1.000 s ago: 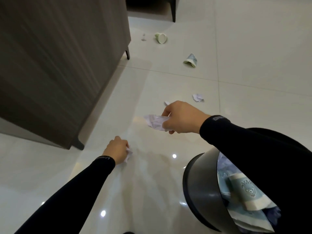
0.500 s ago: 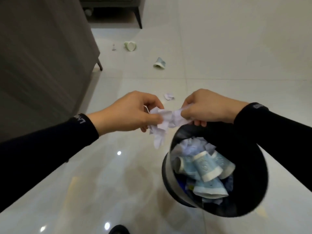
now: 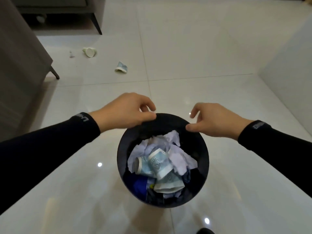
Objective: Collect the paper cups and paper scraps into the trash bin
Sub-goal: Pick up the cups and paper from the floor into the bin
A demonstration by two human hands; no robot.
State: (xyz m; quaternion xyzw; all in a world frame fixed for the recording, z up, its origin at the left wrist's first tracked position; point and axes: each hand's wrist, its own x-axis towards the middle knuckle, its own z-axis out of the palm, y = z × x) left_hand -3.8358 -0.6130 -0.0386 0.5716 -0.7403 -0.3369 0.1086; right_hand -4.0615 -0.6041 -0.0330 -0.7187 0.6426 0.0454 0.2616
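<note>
The black round trash bin point(image 3: 204, 159) stands on the floor right below me. Inside it lie crumpled white paper scraps point(image 3: 179, 158) and several blue patterned paper cups point(image 3: 158, 165). My left hand point(image 3: 125, 112) hovers at the bin's far left rim, fingers curled and apart, holding nothing. My right hand point(image 3: 213, 120) hovers at the far right rim, fingers spread and empty. Farther off on the floor lie a green-and-white paper cup point(image 3: 89, 51) on its side, a crushed blue paper cup point(image 3: 121, 67) and a small paper scrap point(image 3: 71, 54).
A grey-brown cabinet point(image 3: 20, 68) on thin dark legs fills the left side. A low piece of furniture with a dark leg point(image 3: 97, 24) stands at the back. A white wall point(image 3: 290, 68) runs along the right. The floor is glossy white tile.
Both hands carried crumpled paper over the bin and let it go; it now lies inside. The hands have parted and are empty. My view shifted to centre on the bin.
</note>
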